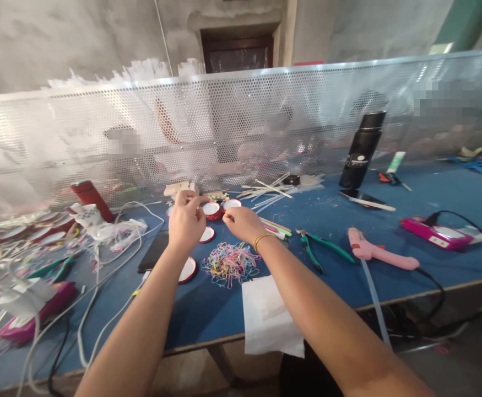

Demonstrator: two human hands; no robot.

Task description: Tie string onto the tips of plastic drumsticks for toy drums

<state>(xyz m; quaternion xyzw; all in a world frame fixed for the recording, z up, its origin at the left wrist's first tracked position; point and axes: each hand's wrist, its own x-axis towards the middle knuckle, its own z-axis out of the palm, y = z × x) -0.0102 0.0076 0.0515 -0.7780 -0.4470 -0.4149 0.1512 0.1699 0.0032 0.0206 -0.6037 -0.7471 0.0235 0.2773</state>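
- On the black flask (358, 157) at the far right, a round white mark is borne above a line of lettering too small to be read.
- Beside it, a white tube (396, 161) is banded in green; its print is too blurred to be made out.
- In the middle, the left dish (211, 209) and the right dish (232, 204), round, white inside and dark red around, are set side by side between the hands.
- The left hand (187, 220) is bent just beside the left dish, its forefinger stretched to the right; whether anything is pinched cannot be told.
- The right hand (243, 223) is held at the near side of the right dish, fingers curled and pressed together; whatever may be pinched is hidden.
- At its wrist a gold bracelet (261, 239) is worn.
- Nearer, thin pastel loops (231, 263) are heaped in a tangle on the smooth blue tabletop (207, 317).
- A soft white sheet (265, 309) is draped over the near edge.
- To the right, green-handled pliers (312, 253) and a pink plastic glue gun (379, 252) are laid.
- The far side is closed off by a perforated metal screen (241, 121).
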